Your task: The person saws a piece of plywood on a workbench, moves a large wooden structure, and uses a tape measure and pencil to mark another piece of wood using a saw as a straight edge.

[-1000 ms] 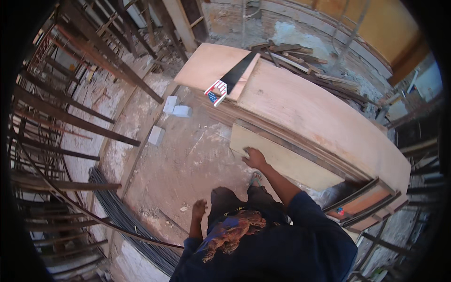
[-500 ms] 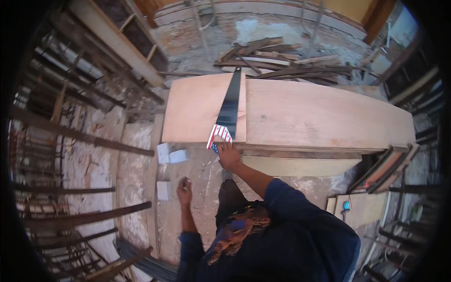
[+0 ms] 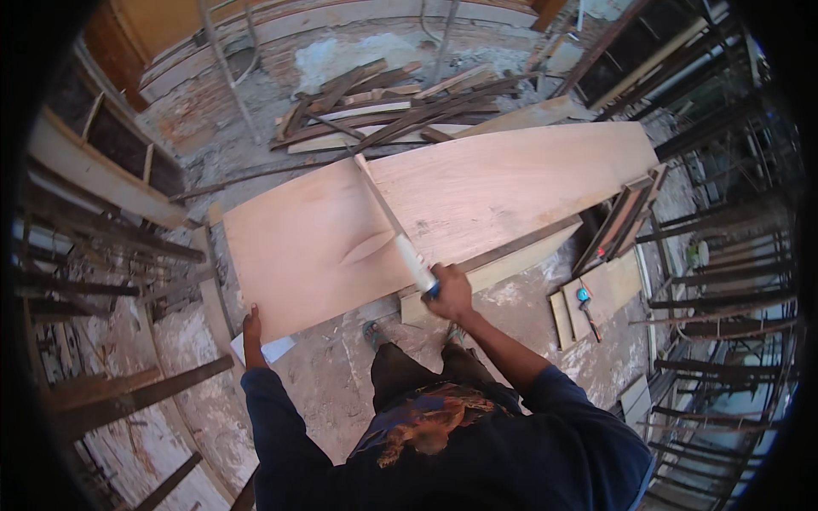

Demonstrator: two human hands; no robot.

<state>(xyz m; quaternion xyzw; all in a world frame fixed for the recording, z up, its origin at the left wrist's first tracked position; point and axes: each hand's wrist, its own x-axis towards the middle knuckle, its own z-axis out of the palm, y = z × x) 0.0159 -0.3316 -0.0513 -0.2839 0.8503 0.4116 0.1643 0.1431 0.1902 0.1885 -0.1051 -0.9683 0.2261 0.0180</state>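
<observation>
One saw [image 3: 402,240] slants over the plywood [image 3: 302,247], long axis diagonal, tip pointing forward and leftward; of two hands, the right hand [image 3: 451,295] wraps its fingers round the handle [image 3: 419,269]; the left hand [image 3: 252,327] touches the plywood's near-left corner, whether pinching one cannot tell.

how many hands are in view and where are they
2: the left hand at the near left corner of the plywood sheet, the right hand around the handle of the saw. No others show.
</observation>
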